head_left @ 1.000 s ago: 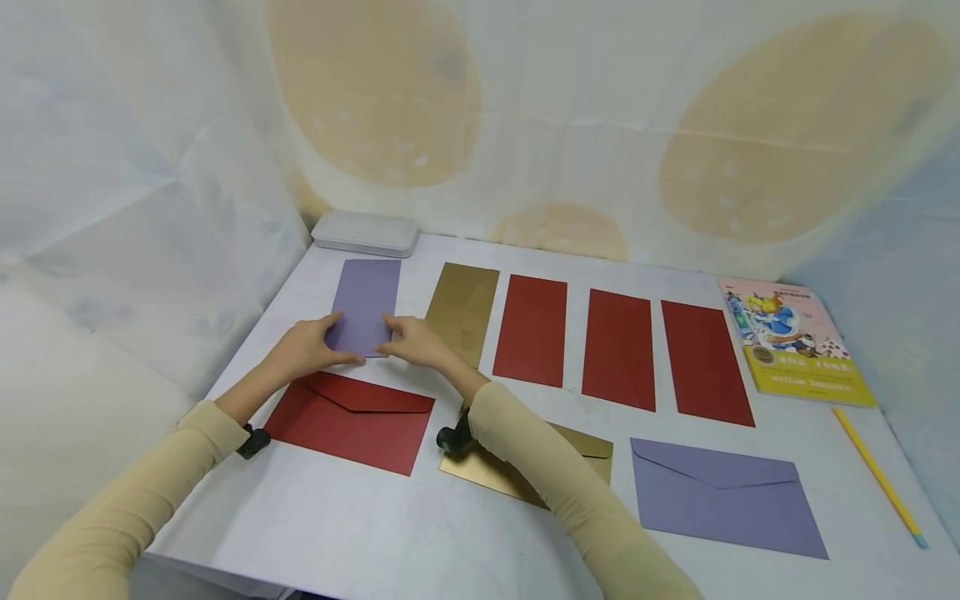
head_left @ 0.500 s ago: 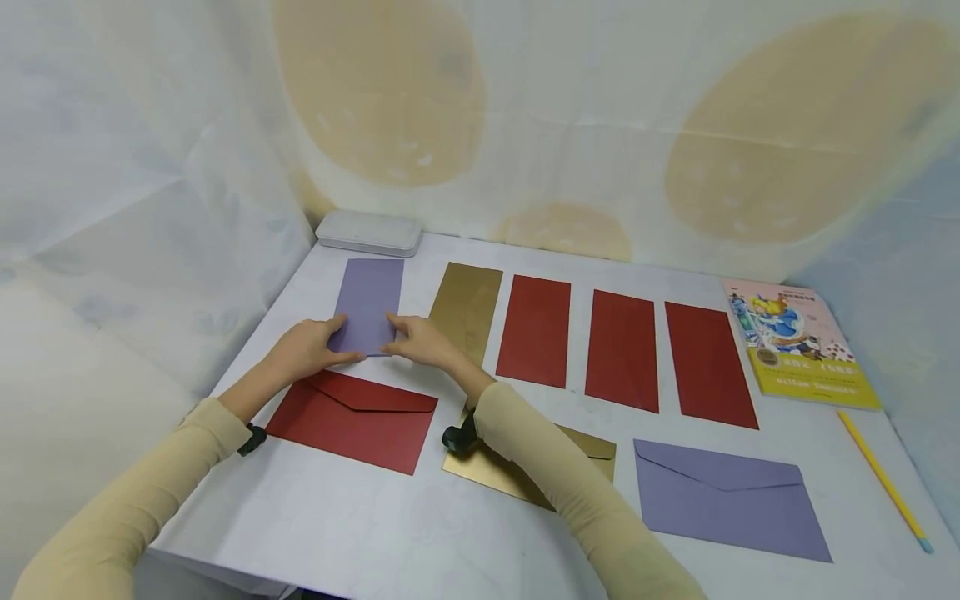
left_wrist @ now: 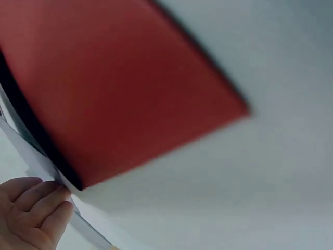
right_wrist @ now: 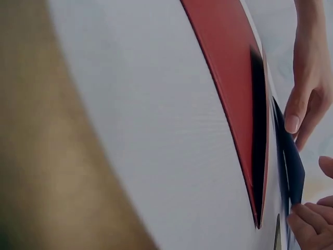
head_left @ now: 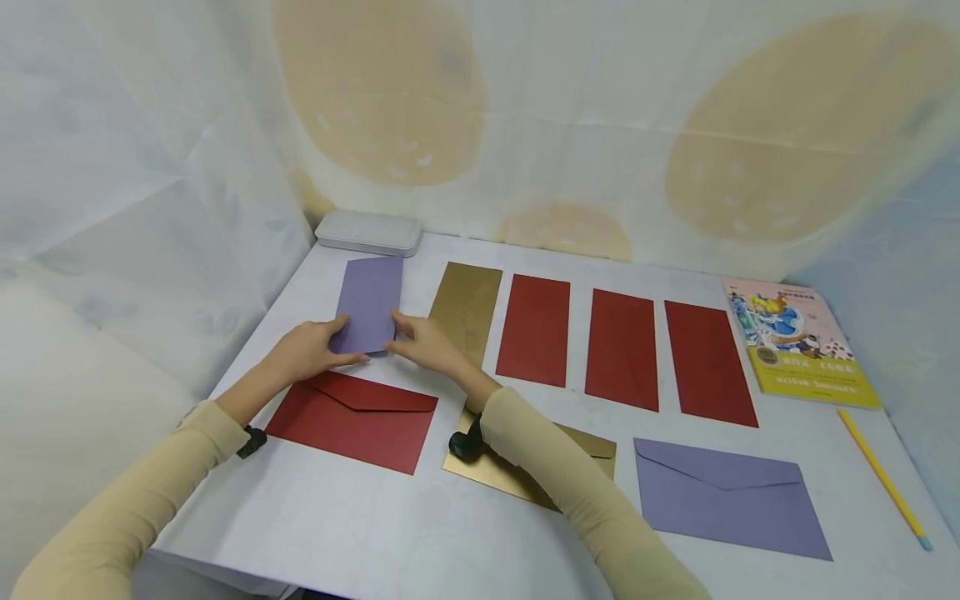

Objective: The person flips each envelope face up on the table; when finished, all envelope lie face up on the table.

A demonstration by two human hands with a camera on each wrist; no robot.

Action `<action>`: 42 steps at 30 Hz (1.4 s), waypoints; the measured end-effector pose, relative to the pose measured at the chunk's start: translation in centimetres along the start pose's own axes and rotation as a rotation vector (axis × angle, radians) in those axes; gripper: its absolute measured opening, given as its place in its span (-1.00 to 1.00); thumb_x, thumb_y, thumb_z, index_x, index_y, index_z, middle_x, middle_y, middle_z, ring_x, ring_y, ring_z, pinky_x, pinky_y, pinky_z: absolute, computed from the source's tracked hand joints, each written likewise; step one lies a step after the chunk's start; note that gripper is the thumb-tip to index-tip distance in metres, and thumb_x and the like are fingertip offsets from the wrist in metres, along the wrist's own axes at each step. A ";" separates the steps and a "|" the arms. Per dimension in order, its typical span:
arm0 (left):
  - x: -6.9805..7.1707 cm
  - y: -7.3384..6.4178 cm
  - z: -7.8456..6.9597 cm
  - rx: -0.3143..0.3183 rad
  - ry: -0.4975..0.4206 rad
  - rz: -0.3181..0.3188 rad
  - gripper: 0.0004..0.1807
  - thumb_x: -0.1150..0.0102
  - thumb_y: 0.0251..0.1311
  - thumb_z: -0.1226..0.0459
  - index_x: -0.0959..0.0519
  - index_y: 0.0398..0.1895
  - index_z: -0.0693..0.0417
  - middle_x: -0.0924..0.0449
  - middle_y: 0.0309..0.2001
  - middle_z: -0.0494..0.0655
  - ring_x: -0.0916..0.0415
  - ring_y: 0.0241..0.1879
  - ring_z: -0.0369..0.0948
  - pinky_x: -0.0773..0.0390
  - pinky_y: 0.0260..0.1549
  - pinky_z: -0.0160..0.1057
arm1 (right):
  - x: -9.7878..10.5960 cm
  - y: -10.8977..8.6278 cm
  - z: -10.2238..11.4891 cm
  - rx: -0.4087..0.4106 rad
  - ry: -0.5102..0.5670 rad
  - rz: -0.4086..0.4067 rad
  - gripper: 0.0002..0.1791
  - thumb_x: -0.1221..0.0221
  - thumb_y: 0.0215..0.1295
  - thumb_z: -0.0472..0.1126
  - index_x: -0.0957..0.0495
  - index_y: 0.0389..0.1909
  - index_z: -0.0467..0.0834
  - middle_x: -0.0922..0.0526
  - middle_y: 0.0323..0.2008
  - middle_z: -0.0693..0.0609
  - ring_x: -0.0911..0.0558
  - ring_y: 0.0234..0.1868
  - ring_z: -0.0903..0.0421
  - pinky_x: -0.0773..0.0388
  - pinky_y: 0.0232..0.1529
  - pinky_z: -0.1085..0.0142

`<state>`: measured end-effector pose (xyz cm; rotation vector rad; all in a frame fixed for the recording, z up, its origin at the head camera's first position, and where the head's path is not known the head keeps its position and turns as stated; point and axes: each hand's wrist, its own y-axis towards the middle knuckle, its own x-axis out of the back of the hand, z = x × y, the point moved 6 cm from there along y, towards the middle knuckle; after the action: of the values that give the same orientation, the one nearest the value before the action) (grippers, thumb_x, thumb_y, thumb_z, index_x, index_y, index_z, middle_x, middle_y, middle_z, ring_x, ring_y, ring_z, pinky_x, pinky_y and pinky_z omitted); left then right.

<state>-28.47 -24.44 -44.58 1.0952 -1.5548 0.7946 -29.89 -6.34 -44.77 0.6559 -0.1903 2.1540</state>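
Near the back left of the table, both hands are at a plain purple envelope [head_left: 369, 302] that stands lengthwise. My left hand [head_left: 307, 348] holds its left edge near the front corner, thumb stretched along the front edge. My right hand [head_left: 427, 340] pinches the right edge low down. In the right wrist view the envelope [right_wrist: 291, 161] looks dark and is tilted, raised off the table between the two hands. Just in front lies a red envelope [head_left: 360, 425] with its flap side up. A gold envelope [head_left: 517, 475] is partly hidden under my right sleeve.
To the right stand a plain gold envelope [head_left: 472, 308] and several plain red ones [head_left: 534, 329] in a row. A purple flapped envelope [head_left: 727, 504] lies front right. A book [head_left: 798, 342] and yellow pencil [head_left: 885, 479] are at far right; a white case [head_left: 367, 232] is behind.
The purple envelope lay flat before; its right side is now lifted and tilted. My right hand has risen slightly with it. The left hand has hardly moved.
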 end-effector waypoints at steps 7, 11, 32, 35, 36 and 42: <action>0.1 0.6 -1.4 -0.042 -0.096 -0.014 0.05 -0.37 -0.03 -0.19 -0.31 0.28 0.49 -0.51 -0.01 0.49 -0.59 -0.07 0.15 -0.58 -0.20 0.01 | 1.0 -0.7 0.6 0.045 -0.054 -0.093 -0.37 -0.16 0.37 -0.23 -0.21 0.37 -0.37 -0.28 0.35 -0.17 -0.46 0.23 -0.06 -0.42 0.12 0.38; -0.1 0.8 -2.2 -0.027 -0.169 0.012 0.02 -0.34 0.00 -0.20 -0.32 0.29 0.44 -0.47 0.07 0.46 -0.57 -0.03 0.09 -0.55 -0.17 -0.04 | 1.4 -1.2 1.6 0.104 -0.147 -0.130 -0.38 -0.17 0.36 -0.21 -0.25 0.35 -0.37 -0.33 0.31 -0.16 -0.51 0.18 -0.07 -0.44 0.11 0.36; 0.8 0.8 -5.7 -0.095 -0.459 -0.096 -0.22 -0.20 0.24 0.36 -0.06 0.46 0.33 -0.22 0.35 0.27 -0.43 0.18 0.13 -0.44 0.09 0.05 | 2.2 -1.9 4.3 0.214 0.108 -0.302 -0.48 -0.14 0.41 -0.16 -0.35 0.34 -0.22 -0.38 0.30 -0.03 -0.45 0.23 0.21 -0.41 0.11 0.45; 1.3 0.6 -5.5 -0.071 -0.473 -0.142 -0.22 -0.17 0.24 0.38 -0.05 0.46 0.31 -0.20 0.36 0.29 -0.41 0.18 0.15 -0.45 0.08 0.03 | 2.0 -1.5 4.3 0.194 0.173 -0.275 -0.48 -0.13 0.41 -0.16 -0.36 0.34 -0.20 -0.42 0.28 0.00 -0.49 0.19 0.23 -0.45 0.08 0.45; 1.5 0.6 -5.4 -0.063 -0.479 -0.159 -0.22 -0.16 0.23 0.38 -0.05 0.47 0.30 -0.21 0.34 0.30 -0.41 0.17 0.16 -0.45 0.08 0.03 | 2.0 -1.4 4.3 0.188 0.192 -0.268 -0.49 -0.13 0.41 -0.16 -0.36 0.34 -0.19 -0.43 0.27 0.00 -0.50 0.18 0.23 -0.46 0.06 0.44; 2.4 0.0 -4.6 -0.030 -0.481 -0.289 -0.18 -0.11 0.19 0.41 0.01 0.50 0.22 -0.24 0.31 0.36 -0.40 0.15 0.21 -0.47 0.03 0.07 | 1.5 -1.1 4.0 0.174 0.222 -0.213 -0.51 -0.11 0.42 -0.22 -0.36 0.32 -0.26 -0.48 0.22 -0.12 -0.54 0.17 0.15 -0.48 0.04 0.43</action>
<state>-26.87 -20.91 -41.09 1.5238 -1.7335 0.3210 -28.26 -6.03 -40.71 0.5044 0.1807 2.0317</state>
